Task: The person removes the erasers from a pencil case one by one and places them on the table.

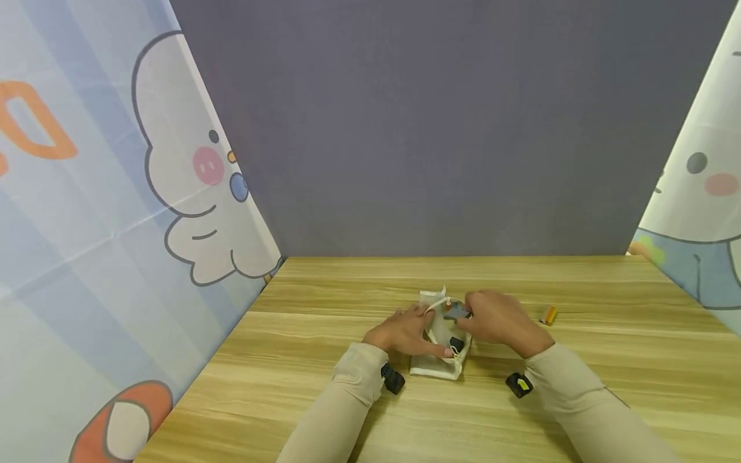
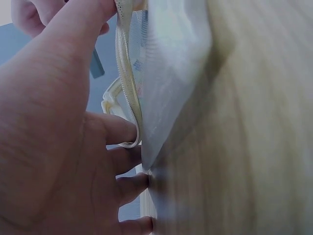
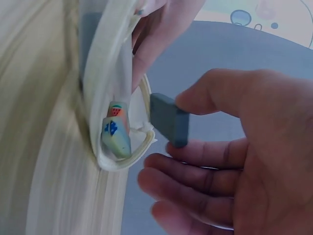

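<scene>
A whitish mesh zip pouch [image 1: 441, 370] lies on the table with its mouth spread apart. My left hand [image 1: 408, 331] rests on it, thumb and fingers wide apart along the zipped edge [image 2: 128, 83]. Between thumb and index finger, my right hand [image 3: 215, 127] pinches a dark grey rectangular block [image 3: 168, 120] just outside the mouth. Inside the pouch sit two small printed blocks: a pale one with blue marks [image 3: 116, 137] and one with a watermelon picture [image 3: 117, 108]. A black piece [image 1: 457, 344] also shows in the pouch's near part.
A small orange-yellow block [image 1: 549, 315] lies on the wooden table [image 1: 608, 373] to the right of my right hand. A dark grey panel [image 1: 440, 128] stands behind the table, with printed cartoon curtains [image 1: 87, 193] at both sides.
</scene>
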Demonstrator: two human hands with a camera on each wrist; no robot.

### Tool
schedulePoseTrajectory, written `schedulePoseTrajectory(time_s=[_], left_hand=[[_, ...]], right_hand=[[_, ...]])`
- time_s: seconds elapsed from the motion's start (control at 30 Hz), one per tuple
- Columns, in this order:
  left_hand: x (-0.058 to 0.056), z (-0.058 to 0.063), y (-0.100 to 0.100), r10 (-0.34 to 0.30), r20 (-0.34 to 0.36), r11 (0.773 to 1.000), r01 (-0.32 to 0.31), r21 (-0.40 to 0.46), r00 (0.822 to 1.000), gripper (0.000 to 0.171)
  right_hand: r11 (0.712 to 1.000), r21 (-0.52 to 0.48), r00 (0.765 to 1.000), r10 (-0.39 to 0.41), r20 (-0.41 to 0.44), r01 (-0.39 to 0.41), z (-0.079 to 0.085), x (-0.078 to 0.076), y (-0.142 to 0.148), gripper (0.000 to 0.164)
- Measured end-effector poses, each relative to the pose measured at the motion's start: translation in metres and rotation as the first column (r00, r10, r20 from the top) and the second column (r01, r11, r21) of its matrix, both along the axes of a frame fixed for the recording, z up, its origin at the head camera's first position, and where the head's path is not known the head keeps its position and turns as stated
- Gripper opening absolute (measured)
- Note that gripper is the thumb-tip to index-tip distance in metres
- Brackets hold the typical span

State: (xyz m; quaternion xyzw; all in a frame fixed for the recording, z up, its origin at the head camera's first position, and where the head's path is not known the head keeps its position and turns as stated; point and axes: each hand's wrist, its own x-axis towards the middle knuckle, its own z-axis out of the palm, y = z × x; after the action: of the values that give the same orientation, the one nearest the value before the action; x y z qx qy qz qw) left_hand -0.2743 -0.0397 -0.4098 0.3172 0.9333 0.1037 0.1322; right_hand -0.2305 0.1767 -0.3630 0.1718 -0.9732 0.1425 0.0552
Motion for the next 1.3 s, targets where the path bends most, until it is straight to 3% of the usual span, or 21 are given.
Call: schedulePoseTrajectory(time_s=[0.3, 0.73, 1.3], left_hand=[[0.000, 0.001, 0.001, 0.002, -0.002, 1.000, -0.002, -0.011, 1.000, 0.110], [0.000, 0.001, -0.002, -0.006, -0.007, 1.000, 0.005, -0.015, 1.000, 0.111], [-0.001, 0.003, 0.000, -0.005, -0.007, 1.000, 0.005, -0.015, 1.000, 0.107]], right_hand=[[0.999, -0.042, 0.999, -0.007, -0.050, 0.005, 0.001, 0.007, 0.012, 0.024], [0.997, -0.071, 1.000, -0.002, -0.015, 0.001, 0.003, 0.012, 0.024, 0.017], [0.998, -0.064, 1.000, -0.027, 0.000, 0.027, 0.004, 0.007, 0.047, 0.031]])
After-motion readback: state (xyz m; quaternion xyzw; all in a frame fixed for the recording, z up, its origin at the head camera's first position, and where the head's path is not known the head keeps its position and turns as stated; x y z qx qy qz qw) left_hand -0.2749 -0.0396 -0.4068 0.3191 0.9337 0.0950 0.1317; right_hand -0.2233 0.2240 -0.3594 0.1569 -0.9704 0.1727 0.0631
